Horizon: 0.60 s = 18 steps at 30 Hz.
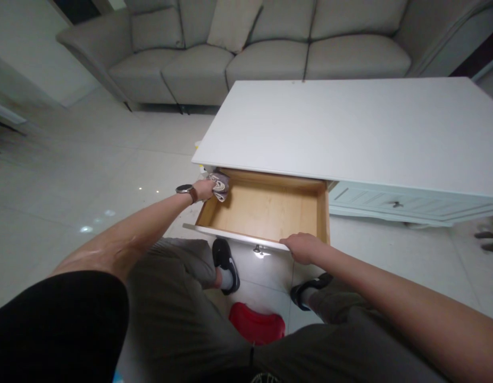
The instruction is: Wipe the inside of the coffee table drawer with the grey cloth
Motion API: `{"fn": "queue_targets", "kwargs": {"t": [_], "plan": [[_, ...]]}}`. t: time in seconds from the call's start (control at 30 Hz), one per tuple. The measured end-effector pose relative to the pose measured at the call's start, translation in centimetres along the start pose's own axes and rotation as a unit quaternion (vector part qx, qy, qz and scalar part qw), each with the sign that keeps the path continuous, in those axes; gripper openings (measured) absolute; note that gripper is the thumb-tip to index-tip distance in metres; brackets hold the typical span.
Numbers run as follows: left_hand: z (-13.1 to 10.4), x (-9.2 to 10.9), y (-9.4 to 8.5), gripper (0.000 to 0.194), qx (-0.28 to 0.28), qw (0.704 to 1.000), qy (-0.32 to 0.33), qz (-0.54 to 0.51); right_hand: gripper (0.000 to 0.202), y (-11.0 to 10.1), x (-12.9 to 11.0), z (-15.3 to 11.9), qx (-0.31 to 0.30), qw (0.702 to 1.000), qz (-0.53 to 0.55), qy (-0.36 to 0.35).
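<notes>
A wooden drawer [270, 210] with a white front stands pulled out from a white coffee table [342, 127]. My left hand [205, 189], with a watch on the wrist, holds a patterned cloth [219, 185] at the drawer's left side, near its back corner. The cloth is bunched up, and part of it hangs over the inside of the drawer. My right hand [304, 247] grips the top edge of the drawer front near its right end, fingers curled over it. No objects show on the drawer's bottom.
Behind the table is a grey sofa [270, 58] with cushions. A closed drawer [398, 203] is on the right of the table. A red plastic stool [257, 323] sits on the floor between my legs, near my black shoes [226, 266].
</notes>
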<state>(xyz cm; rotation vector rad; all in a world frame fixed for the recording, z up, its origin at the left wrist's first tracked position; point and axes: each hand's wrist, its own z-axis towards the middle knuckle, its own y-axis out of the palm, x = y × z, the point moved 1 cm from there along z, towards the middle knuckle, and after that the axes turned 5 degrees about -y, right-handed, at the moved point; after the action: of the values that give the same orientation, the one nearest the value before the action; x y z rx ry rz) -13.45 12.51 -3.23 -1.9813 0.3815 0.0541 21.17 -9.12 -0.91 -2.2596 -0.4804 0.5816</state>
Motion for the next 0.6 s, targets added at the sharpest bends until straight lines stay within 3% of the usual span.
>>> {"fn": "queue_targets", "kwargs": {"t": [0.23, 0.4, 0.5, 0.6], "plan": [[-5.0, -1.6, 2.9, 0.029, -0.01, 0.998, 0.051, 0.03, 0.04, -0.2, -0.1, -0.2, 0.005, 1.0, 0.001, -0.001], [-8.6, -2.8, 4.6, 0.026, -0.049, 0.996, 0.075, 0.021, 0.039, -0.1, -0.2, -0.4, 0.018, 1.0, 0.0, 0.003], [-9.2, -3.4, 3.9, 0.027, -0.07, 0.995, 0.07, 0.018, 0.038, 0.0, -0.2, -0.4, 0.023, 1.0, 0.001, 0.003], [-8.9, -3.6, 1.7, 0.025, -0.064, 0.996, 0.055, 0.006, 0.038, 0.2, -0.2, -0.5, 0.027, 1.0, -0.004, 0.001]]}}
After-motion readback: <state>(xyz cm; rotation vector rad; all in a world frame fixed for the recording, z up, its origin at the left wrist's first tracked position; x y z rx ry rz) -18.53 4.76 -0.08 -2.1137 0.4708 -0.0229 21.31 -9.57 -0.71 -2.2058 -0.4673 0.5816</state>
